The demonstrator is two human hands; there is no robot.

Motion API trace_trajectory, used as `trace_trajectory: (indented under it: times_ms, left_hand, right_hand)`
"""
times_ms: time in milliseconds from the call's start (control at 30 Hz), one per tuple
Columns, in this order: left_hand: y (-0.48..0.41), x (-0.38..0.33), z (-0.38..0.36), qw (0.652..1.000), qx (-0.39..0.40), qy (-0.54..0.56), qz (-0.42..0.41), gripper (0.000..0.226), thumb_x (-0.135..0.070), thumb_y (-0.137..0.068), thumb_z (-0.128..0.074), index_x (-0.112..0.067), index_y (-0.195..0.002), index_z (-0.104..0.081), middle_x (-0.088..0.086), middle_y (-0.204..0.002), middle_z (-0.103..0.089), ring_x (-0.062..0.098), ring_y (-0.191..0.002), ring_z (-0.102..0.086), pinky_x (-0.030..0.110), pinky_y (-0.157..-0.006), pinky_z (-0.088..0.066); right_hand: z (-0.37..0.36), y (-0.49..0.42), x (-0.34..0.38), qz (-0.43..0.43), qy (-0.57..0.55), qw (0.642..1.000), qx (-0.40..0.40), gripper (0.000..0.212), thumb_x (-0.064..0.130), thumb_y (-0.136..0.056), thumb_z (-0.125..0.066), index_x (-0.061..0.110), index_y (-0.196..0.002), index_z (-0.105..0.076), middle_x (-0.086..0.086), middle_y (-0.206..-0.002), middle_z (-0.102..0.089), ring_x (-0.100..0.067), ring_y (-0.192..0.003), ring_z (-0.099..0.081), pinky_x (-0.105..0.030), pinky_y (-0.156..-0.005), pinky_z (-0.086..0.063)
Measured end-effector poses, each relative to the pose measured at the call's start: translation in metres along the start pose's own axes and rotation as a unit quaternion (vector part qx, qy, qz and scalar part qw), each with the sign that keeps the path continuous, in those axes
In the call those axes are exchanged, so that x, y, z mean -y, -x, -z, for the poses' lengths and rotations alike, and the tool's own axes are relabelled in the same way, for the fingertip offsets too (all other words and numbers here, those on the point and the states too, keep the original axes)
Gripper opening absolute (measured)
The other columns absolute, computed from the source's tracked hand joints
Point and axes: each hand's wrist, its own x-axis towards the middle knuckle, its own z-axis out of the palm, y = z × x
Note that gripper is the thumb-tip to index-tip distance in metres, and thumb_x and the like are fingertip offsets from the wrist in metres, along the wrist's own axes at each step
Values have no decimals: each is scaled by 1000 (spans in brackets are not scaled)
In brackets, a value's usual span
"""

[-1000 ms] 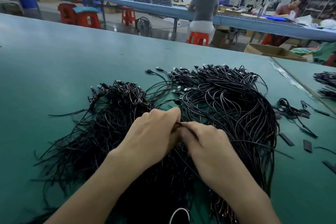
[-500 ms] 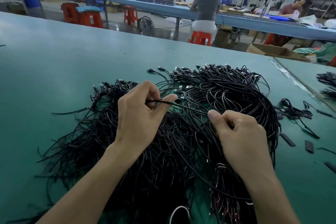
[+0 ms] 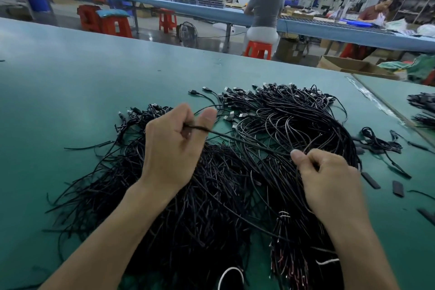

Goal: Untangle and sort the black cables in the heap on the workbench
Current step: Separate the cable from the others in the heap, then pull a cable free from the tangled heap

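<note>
A big heap of black cables [image 3: 277, 129] with USB plugs at the far ends spreads over the green workbench [image 3: 82, 82]. My left hand [image 3: 171, 148] pinches one end of a single black cable [image 3: 240, 140] between thumb and fingers, lifted above the heap's left half. That cable runs taut to my right hand [image 3: 329, 176], which grips it with curled fingers over the heap's right half. A bundle tied with a white band [image 3: 283, 214] lies below my right hand.
Small black sleeves and short cable pieces [image 3: 381, 146] lie to the right of the heap. More cable bundles [image 3: 421, 108] sit at the far right past a seam in the bench. Beyond the bench are red stools [image 3: 257, 49], another long table and seated people.
My hands started together on the heap's middle, then drew apart with one cable stretched between them. My left hand has risen and moved left; my right hand has moved right.
</note>
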Motion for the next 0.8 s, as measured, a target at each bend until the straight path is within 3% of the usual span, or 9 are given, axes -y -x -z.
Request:
trace_trajectory:
  times_ms: [67,133,267,367,433,533,600,667,800]
  left_hand:
    - [0,-3,3,995,9,-83,-57,46,-46,-95,-55,-28,-62,-30,-13,-49,-27,9,-44,-29,16,-46,-27]
    - [0,-4,1,982,71,-166,-55,48,-50,-98,-49,-26,-60,-33,-13,-48,-33,5,-41,-33,23,-44,-29]
    - [7,-4,-1,914,248,-315,63,48,-56,-100,-35,-23,-65,-40,-8,-62,-50,11,-52,-50,32,-54,-44]
    - [11,-6,-3,872,312,-361,109,42,-55,-100,-34,-26,-71,-42,-6,-77,-47,13,-62,-48,36,-64,-43]
    - [12,-9,-6,865,354,-335,120,38,-54,-98,-39,-28,-70,-44,-5,-77,-47,13,-61,-46,35,-63,-40]
    - [10,-12,-8,882,405,-184,153,29,-42,-92,-54,-37,-64,-53,-8,-61,-53,12,-51,-46,28,-52,-36]
    - [7,-12,-7,901,390,-81,173,32,-32,-89,-65,-30,-59,-55,-12,-47,-50,6,-42,-40,22,-45,-35]
    - [5,-11,-6,916,355,-6,187,32,-25,-85,-72,-22,-59,-54,-13,-45,-47,4,-41,-36,20,-43,-32]
    - [0,-11,-1,903,367,28,223,39,-40,-86,-72,-19,-56,-57,-10,-46,-39,7,-42,-32,19,-43,-28]
  right_hand:
    - [6,1,0,-8,75,995,62,44,55,-94,-55,23,-64,-58,6,-55,-55,-16,-56,-56,-32,-57,-45]
    - [11,4,7,7,175,976,129,29,59,-94,-52,36,-88,-68,18,-75,-60,-11,-82,-61,-35,-80,-48]
    - [17,11,20,58,271,946,169,42,66,-95,-38,54,-134,-48,27,-141,-44,-8,-137,-32,-45,-114,-11]
    - [16,15,31,122,182,957,192,66,78,-85,-14,55,-144,-33,34,-154,-23,3,-147,-3,-40,-114,19]
    - [10,18,39,150,114,958,217,78,81,-78,0,55,-146,-27,35,-154,-23,10,-145,1,-33,-113,26]
    - [0,23,45,204,80,946,239,64,68,-88,-14,47,-144,-39,30,-147,-40,12,-142,-15,-25,-117,19]
    - [-3,23,47,212,19,952,221,40,53,-97,-29,40,-116,-62,19,-100,-69,10,-109,-53,-21,-120,11]
    - [-3,20,45,206,-10,963,175,27,42,-99,-41,32,-89,-64,7,-61,-61,-2,-77,-60,-19,-120,4]
    - [-3,15,34,173,-26,974,142,31,45,-96,-38,29,-77,-57,13,-61,-66,-3,-68,-61,-25,-123,-2]
